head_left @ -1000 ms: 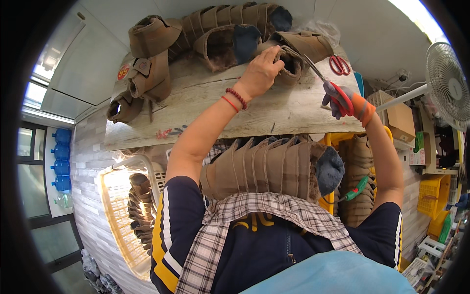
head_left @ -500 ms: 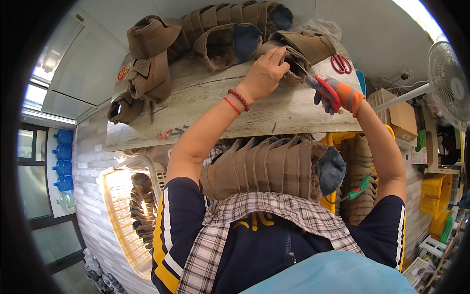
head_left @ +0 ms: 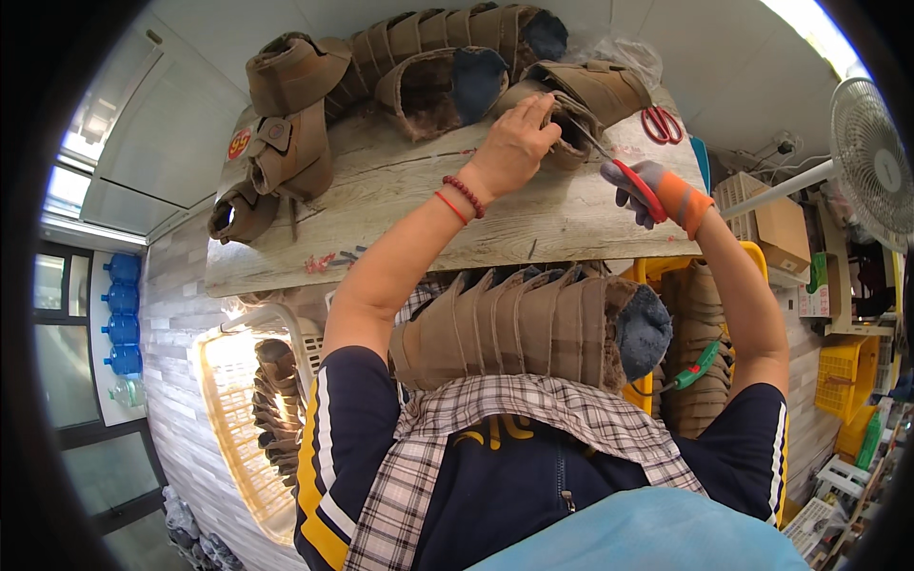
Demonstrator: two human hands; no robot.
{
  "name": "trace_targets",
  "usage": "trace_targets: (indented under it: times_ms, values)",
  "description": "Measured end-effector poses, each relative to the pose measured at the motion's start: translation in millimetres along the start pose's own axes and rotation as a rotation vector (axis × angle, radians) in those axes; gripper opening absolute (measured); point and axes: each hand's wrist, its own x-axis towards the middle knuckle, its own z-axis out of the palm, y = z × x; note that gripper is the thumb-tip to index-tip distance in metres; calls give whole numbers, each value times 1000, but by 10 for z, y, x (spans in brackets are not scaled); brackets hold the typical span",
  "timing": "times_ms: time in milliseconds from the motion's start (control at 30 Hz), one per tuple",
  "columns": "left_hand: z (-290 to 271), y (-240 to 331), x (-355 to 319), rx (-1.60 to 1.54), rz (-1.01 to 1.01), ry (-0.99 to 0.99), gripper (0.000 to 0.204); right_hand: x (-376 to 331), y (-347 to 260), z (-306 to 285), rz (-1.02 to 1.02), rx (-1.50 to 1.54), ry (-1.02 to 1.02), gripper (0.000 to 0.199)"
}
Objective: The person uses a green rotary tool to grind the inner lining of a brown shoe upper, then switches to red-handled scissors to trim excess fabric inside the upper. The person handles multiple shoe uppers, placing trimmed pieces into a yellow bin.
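Observation:
My left hand (head_left: 515,147) is closed on the edge of a brown, fleece-lined shoe upper (head_left: 581,116) at the far side of the table. In my right hand (head_left: 629,193), which wears a grey and orange glove, is a pair of scissors (head_left: 642,189) with red handles. Its blades reach toward the opening of that upper; the tips are hard to make out against the lining. Right behind it rests another brown upper (head_left: 609,88). A second pair of red-handled scissors (head_left: 662,125) lies to the right.
Several uppers (head_left: 419,40) stand nested along the back of the wooden table (head_left: 381,205), with others (head_left: 300,157) at its left. A nested row (head_left: 514,328) lies across my lap. A white basket (head_left: 228,419) and a yellow crate (head_left: 752,249) flank me; a fan (head_left: 871,162) stands right.
My right hand has drawn slightly to the right with the scissors, so more of the blades shows. My left hand stays on the upper.

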Motion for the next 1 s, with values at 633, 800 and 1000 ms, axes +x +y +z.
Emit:
trace_targets:
  times_ms: [633, 800, 1000]
  values:
    - [-958, 18, -608, -636, -642, 175, 18, 1145, 759, -739, -571, 168, 869, 59]
    - [-1266, -173, -1428, -1282, -1120, 525, 18, 1438, 596, -471, -623, 152, 838, 69]
    - [-1048, -117, -2372, -1610, -1768, 687, 30, 1584, 473, -336, -764, 254, 778, 61]
